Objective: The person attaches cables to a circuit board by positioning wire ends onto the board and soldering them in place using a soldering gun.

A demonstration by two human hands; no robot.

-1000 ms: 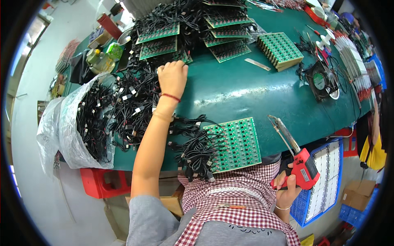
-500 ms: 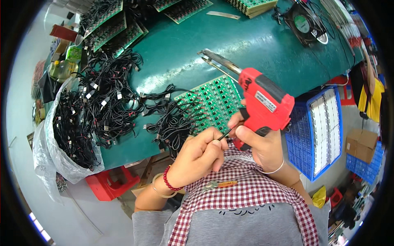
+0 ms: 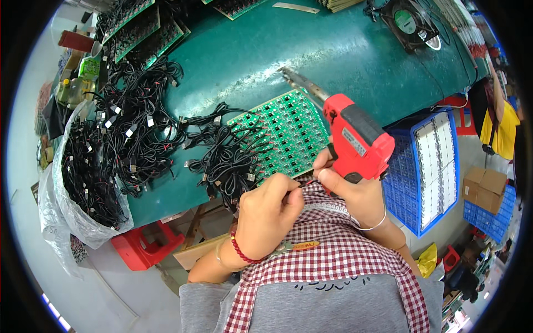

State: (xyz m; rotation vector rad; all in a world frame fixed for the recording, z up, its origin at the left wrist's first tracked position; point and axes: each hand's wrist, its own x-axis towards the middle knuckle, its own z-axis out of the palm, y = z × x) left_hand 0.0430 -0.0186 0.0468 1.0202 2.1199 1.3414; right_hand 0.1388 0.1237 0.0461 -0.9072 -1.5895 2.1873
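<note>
My right hand (image 3: 355,197) is wrapped round the handle of a red soldering gun (image 3: 355,133), its metal tip angled up and to the left over the table. Close beside it, my left hand (image 3: 272,208) is closed with the fingers curled in, pinching a cable (image 3: 301,185) whose short thin end shows toward the right hand. Just beyond both hands lies a green circuit board panel (image 3: 283,133) with rows of small black parts. Black cables (image 3: 230,161) with reddish wire ends lie over its left edge.
A big heap of black cables (image 3: 139,127) spills from a clear plastic bag (image 3: 97,222) at left. More board panels (image 3: 139,39) are stacked at the far left. A fan (image 3: 408,25) stands at the far right. Blue crates (image 3: 427,172) and a red stool (image 3: 145,247) flank the table.
My left hand has turned, its back now more toward me, and less of the black cable shows. The soldering gun has shifted slightly and its tip has swung a little right.
</note>
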